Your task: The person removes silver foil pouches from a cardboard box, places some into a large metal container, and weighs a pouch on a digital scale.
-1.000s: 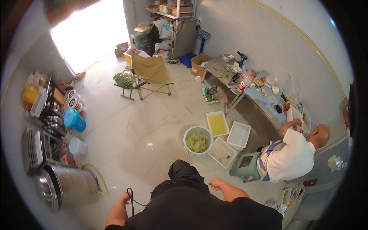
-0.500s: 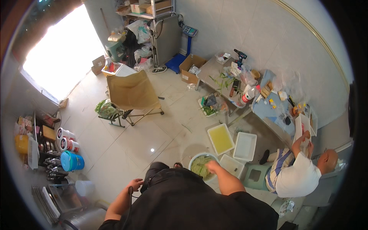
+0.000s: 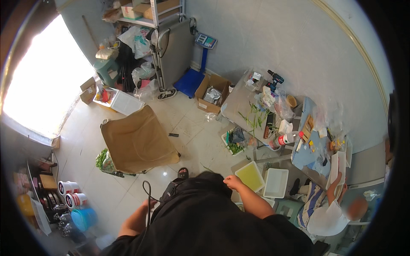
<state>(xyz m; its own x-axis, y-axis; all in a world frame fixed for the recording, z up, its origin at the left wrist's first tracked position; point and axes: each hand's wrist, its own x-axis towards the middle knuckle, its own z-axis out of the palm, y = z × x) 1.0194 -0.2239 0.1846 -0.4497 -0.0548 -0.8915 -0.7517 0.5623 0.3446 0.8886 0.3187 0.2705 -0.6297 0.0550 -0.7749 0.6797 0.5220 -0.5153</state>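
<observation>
My right hand (image 3: 232,182) is held in front of my body with its fingers curled in, near the tray of yellow liquid (image 3: 251,176). Whatever it may hold is too small to see. My left hand (image 3: 149,205) hangs low at my left side, beside a looped black cable (image 3: 147,192); its fingers are blurred and partly hidden. An empty-looking white tray (image 3: 276,183) lies to the right of the yellow one. The basin of greens is almost wholly hidden behind my body and right arm.
A tan folding chair (image 3: 139,138) stands ahead on the left. Ahead right is a cluttered table (image 3: 239,96) with a bottle (image 3: 284,139) and green stalks. A seated co-worker (image 3: 326,217) reaches into a white box (image 3: 337,170). Buckets (image 3: 83,218) stand at left.
My right hand has come up out of the basin of greens. I have moved forward, so the chair and trays are closer and my body covers the basin.
</observation>
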